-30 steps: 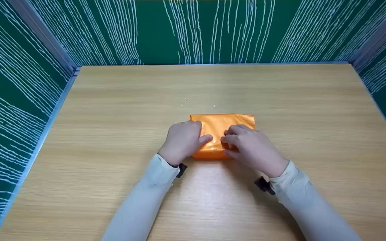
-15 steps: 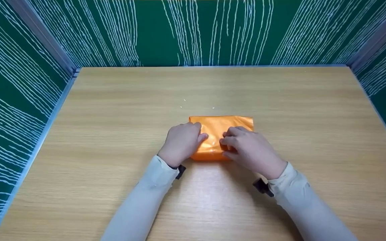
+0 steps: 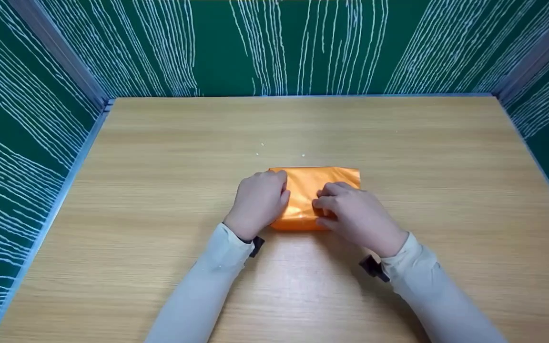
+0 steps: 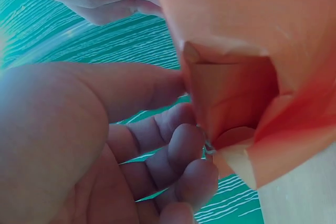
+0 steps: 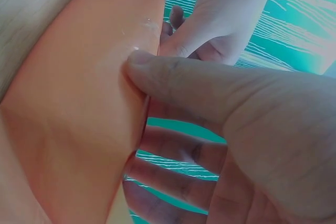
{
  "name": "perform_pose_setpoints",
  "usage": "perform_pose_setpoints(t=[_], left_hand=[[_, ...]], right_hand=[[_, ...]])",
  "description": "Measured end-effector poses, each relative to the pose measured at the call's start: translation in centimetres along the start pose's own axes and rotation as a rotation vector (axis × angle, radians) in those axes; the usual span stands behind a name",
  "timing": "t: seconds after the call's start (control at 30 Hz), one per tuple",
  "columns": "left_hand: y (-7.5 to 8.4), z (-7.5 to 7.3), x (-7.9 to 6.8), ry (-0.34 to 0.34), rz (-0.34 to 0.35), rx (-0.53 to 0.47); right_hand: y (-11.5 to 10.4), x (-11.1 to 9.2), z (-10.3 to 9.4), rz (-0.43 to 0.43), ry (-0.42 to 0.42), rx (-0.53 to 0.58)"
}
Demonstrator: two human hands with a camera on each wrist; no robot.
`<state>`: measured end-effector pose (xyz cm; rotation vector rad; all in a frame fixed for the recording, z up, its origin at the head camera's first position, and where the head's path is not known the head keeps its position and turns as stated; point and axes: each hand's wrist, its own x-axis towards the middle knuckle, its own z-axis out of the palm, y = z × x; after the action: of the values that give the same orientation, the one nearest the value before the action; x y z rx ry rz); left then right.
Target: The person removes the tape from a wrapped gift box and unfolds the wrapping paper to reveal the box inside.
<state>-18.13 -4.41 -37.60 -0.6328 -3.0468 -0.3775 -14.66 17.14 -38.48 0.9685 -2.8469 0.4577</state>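
Note:
A glossy orange packet [image 3: 303,190] lies near the middle of the table, in front of the person. My left hand [image 3: 261,200] is at its left end, with the thumb drawn in beside the curled fingers. In the left wrist view, the thumb and fingertips pinch the edge of the packet's open, folded end [image 4: 236,98]. On the near right part, my right hand [image 3: 358,209] pinches the packet, its thumb [image 5: 157,72] on one face and the fingers along the edge in the right wrist view. The packet's contents are hidden.
The wooden table [image 3: 160,143] has several tiny white specks beyond the packet. Green panels with white streaks [image 3: 227,62] border the table at the back, left and right. A dark wrist camera [image 3: 373,267] sits under the right sleeve cuff.
The left thumb has slid left off the packet's top face and in against the left fingers. The right hand keeps its hold, and the packet has hardly moved.

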Motion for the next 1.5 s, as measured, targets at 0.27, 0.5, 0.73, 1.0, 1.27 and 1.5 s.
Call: perform_pose_setpoints(t=[0.27,0.5,0.73,1.0,1.27,1.5], left_hand=[[0.56,-0.08,0.15,0.034,-0.002,0.021],[0.43,-0.09,0.19,0.048,-0.043,-0.006],[0.41,0.02,0.08,0.061,-0.078,-0.040],[0.61,0.38,-0.02,0.090,-0.050,-0.037],[0.56,0.10,0.08,0.077,-0.043,-0.038],[0.30,-0.08,0.17,-0.020,-0.059,-0.068]], right_hand=[[-0.19,-0.05,-0.13,0.024,-0.006,0.019],[-0.44,-0.03,0.05,0.028,0.017,0.018],[-0.47,-0.07,0.18,0.024,0.022,0.010],[-0.38,-0.08,0.25,0.018,0.037,0.014],[-0.38,0.00,0.02,0.017,0.025,0.003],[-0.33,-0.06,0.04,0.033,0.007,0.015]])
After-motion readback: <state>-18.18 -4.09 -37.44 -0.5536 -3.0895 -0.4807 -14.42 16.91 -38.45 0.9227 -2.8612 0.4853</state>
